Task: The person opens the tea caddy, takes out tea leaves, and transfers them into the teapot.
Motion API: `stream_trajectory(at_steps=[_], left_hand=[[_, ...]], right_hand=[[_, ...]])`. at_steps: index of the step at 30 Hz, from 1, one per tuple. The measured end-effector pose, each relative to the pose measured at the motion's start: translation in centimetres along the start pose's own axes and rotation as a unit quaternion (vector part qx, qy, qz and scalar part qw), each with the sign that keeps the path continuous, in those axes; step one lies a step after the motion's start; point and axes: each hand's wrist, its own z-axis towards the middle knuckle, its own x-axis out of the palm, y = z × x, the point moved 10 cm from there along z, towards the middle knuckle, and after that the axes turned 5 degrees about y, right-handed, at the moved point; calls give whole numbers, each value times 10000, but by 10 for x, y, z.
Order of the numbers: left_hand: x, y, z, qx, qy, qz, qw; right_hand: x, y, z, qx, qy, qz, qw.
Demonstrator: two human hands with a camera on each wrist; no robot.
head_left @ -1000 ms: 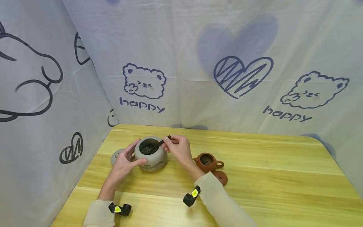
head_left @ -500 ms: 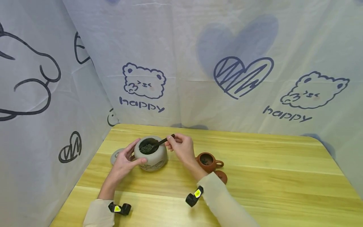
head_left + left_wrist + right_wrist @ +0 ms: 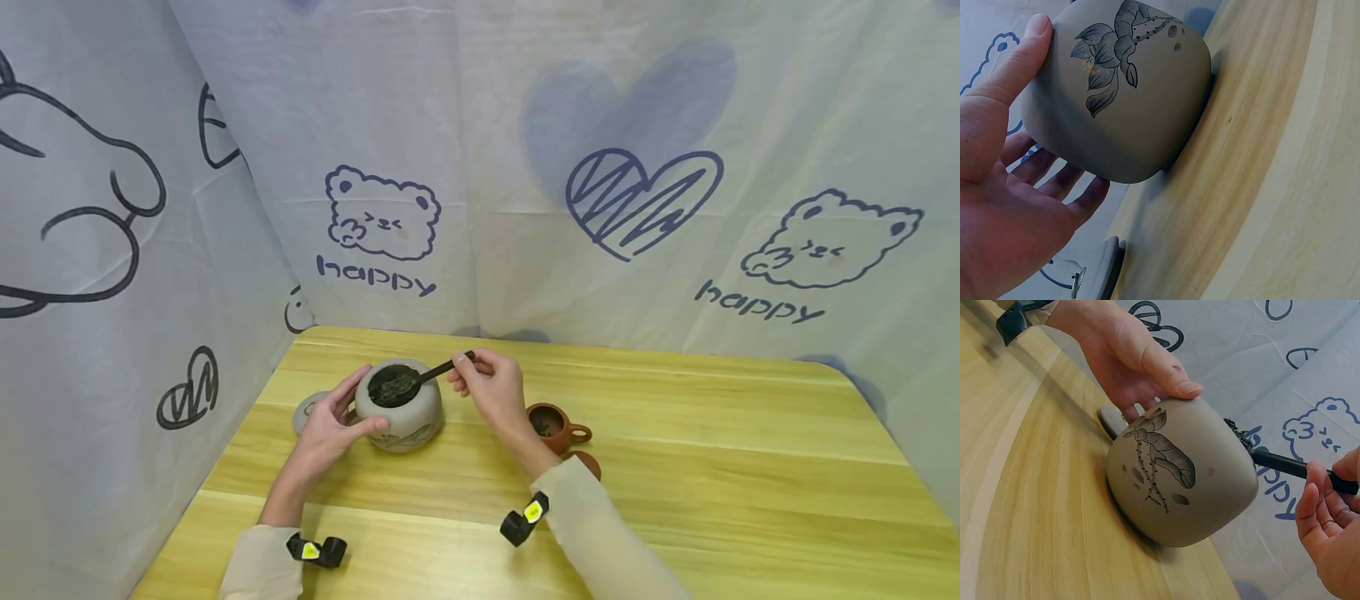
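A grey round jar (image 3: 408,429) with a dark flower drawing stands on the table, its mouth holding dark dried tea leaves (image 3: 392,389). My left hand (image 3: 327,429) grips its left side, thumb on the front and fingers behind; the left wrist view shows the fingertips against the jar (image 3: 1135,106). Between thumb and fingers, my right hand (image 3: 497,392) pinches the dark handle of a tea scoop (image 3: 438,372). In the right wrist view the scoop (image 3: 1282,464) slants out of the mouth, a clump of leaves (image 3: 1239,432) at its inner end.
Right of the jar, partly behind my right wrist, sits a small brown clay teapot (image 3: 564,440) with some leaves inside. Its lid (image 3: 589,465) lies just in front. The jar's grey lid (image 3: 304,411) lies left of the jar. A printed cloth (image 3: 510,275) hangs behind the table.
My right hand has drawn back to the right with the scoop, and more of its handle shows above the jar's mouth. The left hand and the jar have stayed put.
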Motion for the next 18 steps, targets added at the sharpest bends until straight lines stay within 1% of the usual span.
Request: stream_trajectory(at_steps=[5,18], left_hand=[[0,1,1,27,-6,73,10000],[1,1,3,124,-15,-37,9999]], right_hand=[[-5,3,-1,-65,-5,-17,10000],[-18,9,-2,-92,-64,49,9999]])
